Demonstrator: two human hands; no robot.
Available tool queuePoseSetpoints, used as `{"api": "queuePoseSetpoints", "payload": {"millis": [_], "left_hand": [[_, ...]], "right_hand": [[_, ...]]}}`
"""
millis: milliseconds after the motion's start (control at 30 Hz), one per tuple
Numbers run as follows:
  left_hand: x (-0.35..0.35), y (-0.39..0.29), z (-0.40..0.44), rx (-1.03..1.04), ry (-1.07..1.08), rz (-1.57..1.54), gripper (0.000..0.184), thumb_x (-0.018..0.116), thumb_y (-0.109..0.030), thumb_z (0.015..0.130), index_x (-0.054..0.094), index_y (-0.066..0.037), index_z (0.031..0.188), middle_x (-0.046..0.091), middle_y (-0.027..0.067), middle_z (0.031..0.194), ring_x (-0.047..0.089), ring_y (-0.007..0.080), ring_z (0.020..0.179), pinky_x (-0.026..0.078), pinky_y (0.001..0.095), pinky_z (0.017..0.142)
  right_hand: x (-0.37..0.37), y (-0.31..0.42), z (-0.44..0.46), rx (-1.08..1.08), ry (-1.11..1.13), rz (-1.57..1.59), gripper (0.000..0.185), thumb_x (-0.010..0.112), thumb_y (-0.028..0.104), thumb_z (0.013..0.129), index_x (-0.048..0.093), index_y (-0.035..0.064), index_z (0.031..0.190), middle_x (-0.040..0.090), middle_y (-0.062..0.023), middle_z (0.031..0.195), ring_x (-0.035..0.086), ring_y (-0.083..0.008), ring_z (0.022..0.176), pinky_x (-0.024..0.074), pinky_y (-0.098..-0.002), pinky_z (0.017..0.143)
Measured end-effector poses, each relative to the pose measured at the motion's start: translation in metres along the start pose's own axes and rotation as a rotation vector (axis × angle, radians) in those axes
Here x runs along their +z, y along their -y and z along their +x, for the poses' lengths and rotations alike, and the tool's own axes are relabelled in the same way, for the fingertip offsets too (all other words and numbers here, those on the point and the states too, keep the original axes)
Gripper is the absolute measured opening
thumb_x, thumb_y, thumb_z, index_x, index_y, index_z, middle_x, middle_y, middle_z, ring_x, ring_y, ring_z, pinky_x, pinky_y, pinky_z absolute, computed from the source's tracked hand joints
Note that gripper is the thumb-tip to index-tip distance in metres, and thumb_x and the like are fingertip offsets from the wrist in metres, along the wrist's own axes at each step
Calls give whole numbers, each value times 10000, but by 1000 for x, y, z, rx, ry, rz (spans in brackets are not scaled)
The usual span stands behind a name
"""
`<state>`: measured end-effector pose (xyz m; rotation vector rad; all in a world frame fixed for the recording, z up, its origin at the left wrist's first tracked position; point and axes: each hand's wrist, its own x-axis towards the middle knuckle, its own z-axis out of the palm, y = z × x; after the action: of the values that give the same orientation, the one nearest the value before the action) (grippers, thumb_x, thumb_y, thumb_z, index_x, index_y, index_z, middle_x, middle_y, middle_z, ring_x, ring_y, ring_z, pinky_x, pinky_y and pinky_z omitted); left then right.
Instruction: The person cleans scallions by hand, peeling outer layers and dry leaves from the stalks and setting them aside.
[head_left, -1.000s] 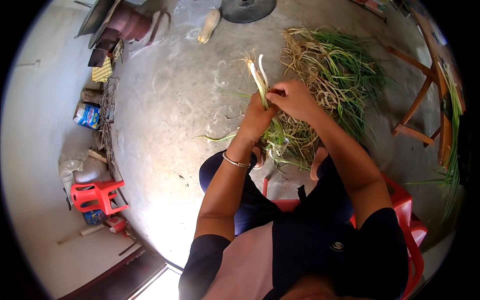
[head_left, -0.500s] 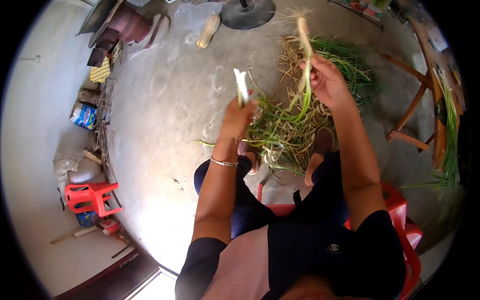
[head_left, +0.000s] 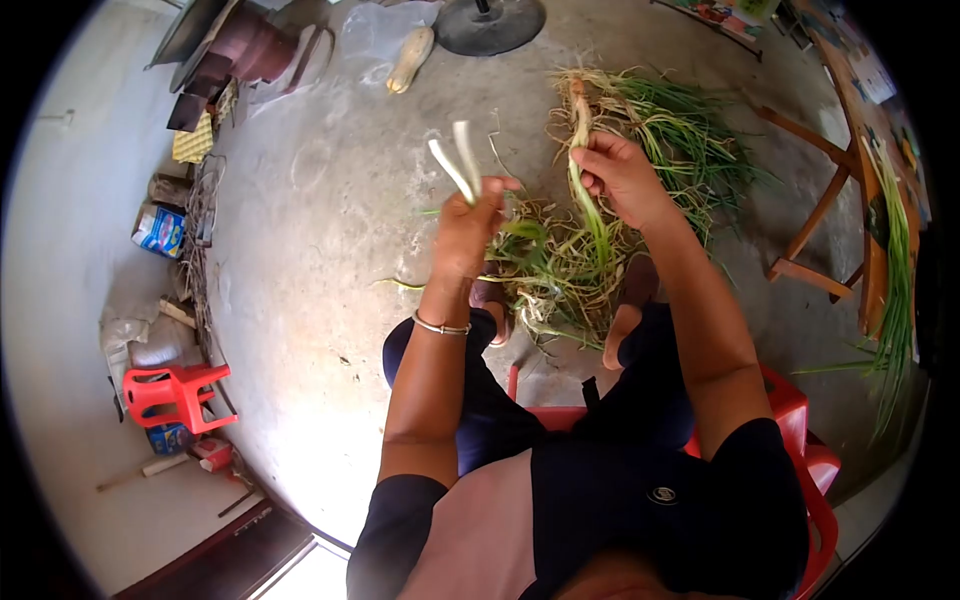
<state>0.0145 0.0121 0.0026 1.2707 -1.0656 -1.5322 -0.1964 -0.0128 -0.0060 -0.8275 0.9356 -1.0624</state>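
My left hand (head_left: 466, 232) is closed round the cleaned scallions (head_left: 455, 165), whose two white ends stick up past the fingers. One finger points out to the right. My right hand (head_left: 620, 178) pinches an unpeeled scallion (head_left: 581, 125) by its stalk, root end up and pale green leaves hanging down. Below both hands, between my feet, lies a tangled heap of stripped leaves and peelings (head_left: 560, 275). Beyond my right hand, a pile of whole scallions (head_left: 690, 130) with dark green tops spreads over the floor.
A pale squash (head_left: 410, 60) lies near a round black base (head_left: 490, 25). At the right stands a wooden table (head_left: 870, 200) with long green scallions (head_left: 897, 270) hanging off its edge. A small red stool (head_left: 178, 395) is by the left wall. I sit on a red chair (head_left: 787, 410).
My right hand has come down and slightly left with its scallion. In my left hand the white ends now spread into two and lean left.
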Motion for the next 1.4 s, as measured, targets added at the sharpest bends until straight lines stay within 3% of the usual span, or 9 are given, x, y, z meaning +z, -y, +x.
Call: {"api": "queuePoseSetpoints", "payload": {"millis": [167, 467, 600, 733, 867, 933, 1033, 1300, 1400], "left_hand": [[23, 12, -3, -45, 103, -19, 167, 682, -113, 762, 602, -14, 870, 543, -9, 700, 449, 48, 564, 342, 185, 477], [16, 5, -4, -224, 205, -239, 180, 644, -57, 750, 576, 13, 901, 572, 12, 730, 438, 57, 522, 345, 205, 481], [7, 5, 0, -339, 195, -348, 194, 563, -65, 776, 554, 35, 942, 506, 0, 654, 311, 30, 407, 344, 188, 467], [5, 6, 2, -348, 171, -351, 213, 518, -74, 777, 550, 33, 959, 516, 29, 676, 279, 26, 379, 340, 183, 459], [10, -1, -1, -357, 117, -232, 222, 516, -88, 777, 552, 16, 969, 510, 26, 672, 266, 24, 375, 319, 179, 448], [7, 0, 0, -336, 259, -219, 249, 514, -112, 798, 553, -4, 1019, 506, 7, 649, 258, 27, 379, 298, 175, 440], [10, -3, -2, -336, 277, -210, 266, 529, -161, 827, 562, -9, 1044, 509, -8, 625, 281, 32, 393, 279, 166, 422], [14, -5, -5, -304, 151, -62, 295, 595, -285, 835, 627, -20, 960, 419, -44, 541, 322, 46, 427, 224, 177, 394], [16, -3, -4, -262, 129, -25, 278, 599, -277, 836, 640, -20, 933, 382, -55, 506, 307, 46, 426, 207, 197, 394]], "right_hand": [[21, -14, 0, -39, 65, -133, 90, 596, 140, 833, 572, 54, 849, 521, 37, 654, 441, -26, 541, 352, -170, 482], [21, -15, 0, -59, 144, -284, 115, 605, 148, 827, 566, 42, 850, 520, 38, 654, 427, -20, 542, 345, -160, 486], [9, -9, 2, -46, 155, -402, 110, 586, 155, 834, 562, 47, 838, 509, 40, 671, 406, -25, 529, 343, -172, 478], [-7, -9, 8, -40, 46, -336, 87, 575, 125, 830, 566, 42, 853, 497, 38, 668, 401, -28, 519, 323, -185, 452], [-8, -6, 7, -111, 28, -392, 132, 598, 128, 820, 573, 29, 904, 510, 39, 691, 410, -26, 549, 329, -178, 481], [-7, -7, 6, -173, 6, -512, 163, 612, 126, 813, 579, 23, 935, 510, 41, 695, 417, -28, 565, 333, -176, 498], [-8, -10, 8, -236, -57, -562, 209, 667, 137, 755, 612, 15, 916, 559, 14, 701, 475, -53, 628, 394, -211, 567], [-8, -1, 3, -358, -151, -661, 135, 679, 118, 730, 652, 38, 835, 551, -45, 789, 514, -114, 660, 423, -245, 601], [-6, -1, 0, -399, -127, -724, 82, 661, 94, 758, 642, 43, 819, 519, 1, 749, 460, -81, 655, 370, -229, 588]]}}
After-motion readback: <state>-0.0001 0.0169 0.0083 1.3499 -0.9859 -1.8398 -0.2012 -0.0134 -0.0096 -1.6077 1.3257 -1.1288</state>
